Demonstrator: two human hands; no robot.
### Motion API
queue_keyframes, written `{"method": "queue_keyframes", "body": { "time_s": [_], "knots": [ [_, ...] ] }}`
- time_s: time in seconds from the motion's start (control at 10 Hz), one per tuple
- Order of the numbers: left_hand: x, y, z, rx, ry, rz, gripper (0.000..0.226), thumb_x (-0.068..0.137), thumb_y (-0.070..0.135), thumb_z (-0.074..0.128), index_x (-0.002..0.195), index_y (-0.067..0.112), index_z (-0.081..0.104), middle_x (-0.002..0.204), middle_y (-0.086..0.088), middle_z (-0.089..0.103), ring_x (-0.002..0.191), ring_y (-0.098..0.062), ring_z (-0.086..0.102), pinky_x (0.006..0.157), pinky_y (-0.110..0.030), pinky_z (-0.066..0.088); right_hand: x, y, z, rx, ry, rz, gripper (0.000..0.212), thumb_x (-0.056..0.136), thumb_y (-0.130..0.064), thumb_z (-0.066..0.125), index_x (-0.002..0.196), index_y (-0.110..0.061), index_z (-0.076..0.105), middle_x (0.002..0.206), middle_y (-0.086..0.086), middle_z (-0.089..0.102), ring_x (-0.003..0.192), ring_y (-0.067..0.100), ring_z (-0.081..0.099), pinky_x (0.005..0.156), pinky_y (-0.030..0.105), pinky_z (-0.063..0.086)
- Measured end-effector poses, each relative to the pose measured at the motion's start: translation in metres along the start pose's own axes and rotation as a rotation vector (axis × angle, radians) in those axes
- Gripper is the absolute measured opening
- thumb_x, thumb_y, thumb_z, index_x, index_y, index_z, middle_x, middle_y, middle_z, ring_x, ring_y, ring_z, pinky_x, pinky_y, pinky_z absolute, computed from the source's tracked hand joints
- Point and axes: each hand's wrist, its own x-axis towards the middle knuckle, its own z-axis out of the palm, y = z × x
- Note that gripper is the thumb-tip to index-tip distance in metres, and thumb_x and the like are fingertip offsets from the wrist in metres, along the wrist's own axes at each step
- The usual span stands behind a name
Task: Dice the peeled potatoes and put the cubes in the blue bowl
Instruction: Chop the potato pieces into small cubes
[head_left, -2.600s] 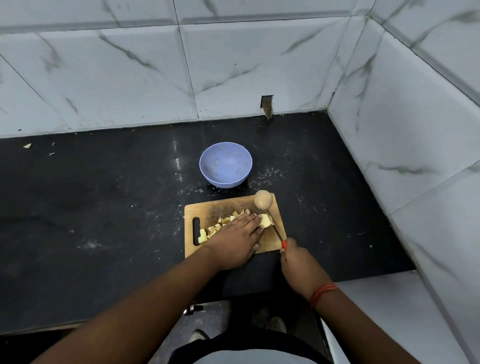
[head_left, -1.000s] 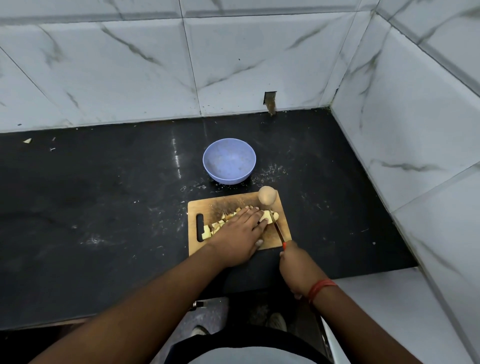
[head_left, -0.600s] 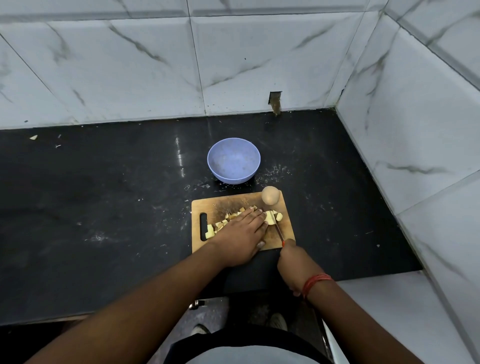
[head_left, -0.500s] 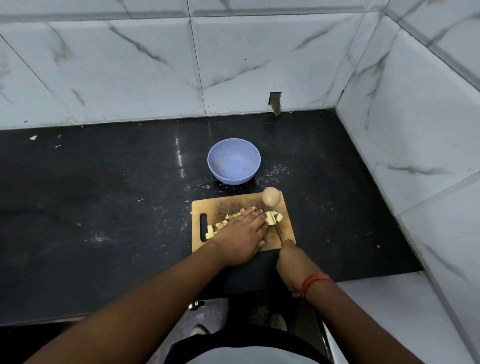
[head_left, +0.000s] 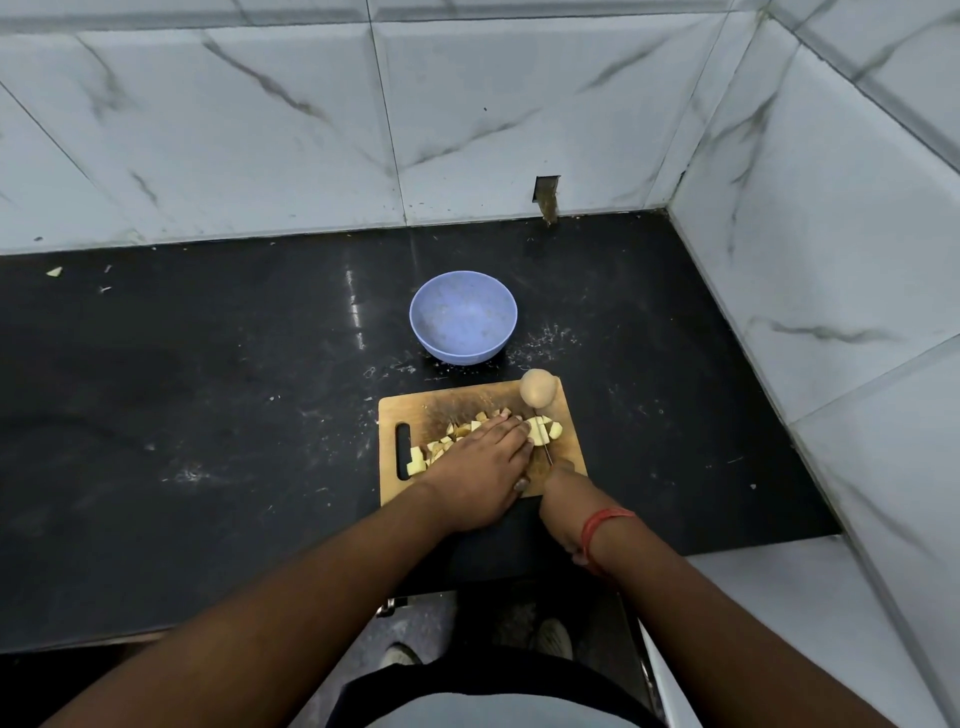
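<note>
1. Cutting board (head_left: 467, 400) near counter front edge.
2. Blue bowl (head_left: 463, 317) just behind board, no cubes inside.
3. L hand (head_left: 480, 465) flat, fingers straight, pressing potato pieces (head_left: 540, 430).
4. R hand (head_left: 563, 493) grips knife (head_left: 546, 451), blade in pieces.
5. Whole potato (head_left: 537, 388) at board's far-right corner.

We count one blue bowl (head_left: 463, 317), one wooden cutting board (head_left: 395, 410), one whole peeled potato (head_left: 537, 387) at the board's far right corner, and one knife (head_left: 546, 448). We see two hands, left hand (head_left: 478, 467) and right hand (head_left: 563, 499). The potato cubes (head_left: 543, 430) are too many and too hidden to count.
</note>
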Motion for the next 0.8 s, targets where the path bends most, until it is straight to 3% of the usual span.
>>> {"method": "queue_keyframes", "body": {
  "time_s": [0.2,0.3,0.4,0.5,0.6,0.7,0.8],
  "knots": [
    [0.002,0.001,0.004,0.019,-0.024,-0.004,0.058,0.105,0.039,0.035,0.151,0.004,0.038,0.159,-0.017,0.031,0.15,-0.031,0.023,0.121,-0.036,-0.003,-0.015,0.023,0.033,0.078,-0.042,0.088,0.035,0.096,-0.012,0.045,0.129,-0.002,0.04,0.119,0.016,0.06,0.108,0.03,0.061,0.087,0.036,0.048],
    [0.002,0.001,0.005,0.021,-0.018,-0.017,0.058,0.105,0.039,0.035,0.151,0.004,0.038,0.16,-0.017,0.031,0.15,-0.031,0.022,0.121,-0.036,-0.003,-0.028,0.033,0.042,0.077,-0.042,0.125,0.026,0.097,-0.011,0.044,0.122,-0.003,0.039,0.101,0.01,0.063,0.1,0.024,0.065,0.075,0.03,0.046],
    [0.0,0.003,0.004,-0.006,-0.01,-0.032,0.058,0.106,0.039,0.036,0.153,0.004,0.035,0.162,-0.016,0.026,0.152,-0.03,0.018,0.12,-0.034,-0.007,-0.032,0.034,0.039,0.173,0.068,0.059,0.015,0.102,-0.015,0.037,0.111,-0.006,0.043,0.088,0.008,0.06,0.086,0.023,0.066,0.066,0.03,0.045],
    [-0.002,0.002,0.004,-0.023,-0.016,-0.042,0.058,0.106,0.038,0.034,0.156,0.006,0.03,0.165,-0.015,0.019,0.153,-0.028,0.012,0.121,-0.034,-0.007,-0.029,0.026,0.031,0.191,0.122,0.043,0.016,0.102,-0.017,0.036,0.113,-0.006,0.043,0.08,0.003,0.054,0.077,0.022,0.062,0.064,0.031,0.045],
    [-0.002,0.001,0.002,-0.03,-0.027,-0.05,0.058,0.107,0.037,0.033,0.157,0.008,0.028,0.166,-0.014,0.018,0.154,-0.027,0.011,0.12,-0.033,-0.008,-0.023,0.015,0.023,0.196,0.097,0.064,0.021,0.1,-0.013,0.036,0.119,-0.006,0.039,0.083,0.007,0.054,0.082,0.028,0.067,0.07,0.039,0.056],
    [-0.002,0.0,0.0,-0.04,-0.021,-0.045,0.057,0.107,0.036,0.034,0.157,0.008,0.029,0.166,-0.013,0.019,0.154,-0.027,0.013,0.119,-0.031,-0.009,-0.017,0.009,0.018,0.174,0.097,0.102,0.017,0.099,-0.013,0.036,0.115,-0.008,0.039,0.071,0.001,0.044,0.071,0.026,0.066,0.064,0.043,0.059],
    [-0.002,-0.001,0.0,-0.038,-0.023,-0.037,0.057,0.107,0.036,0.035,0.156,0.008,0.03,0.165,-0.014,0.022,0.153,-0.028,0.016,0.119,-0.032,-0.008,-0.017,0.004,0.017,0.19,0.077,0.13,0.017,0.098,-0.013,0.036,0.114,-0.011,0.039,0.073,0.003,0.044,0.071,0.028,0.066,0.056,0.04,0.058]
  ]
}}
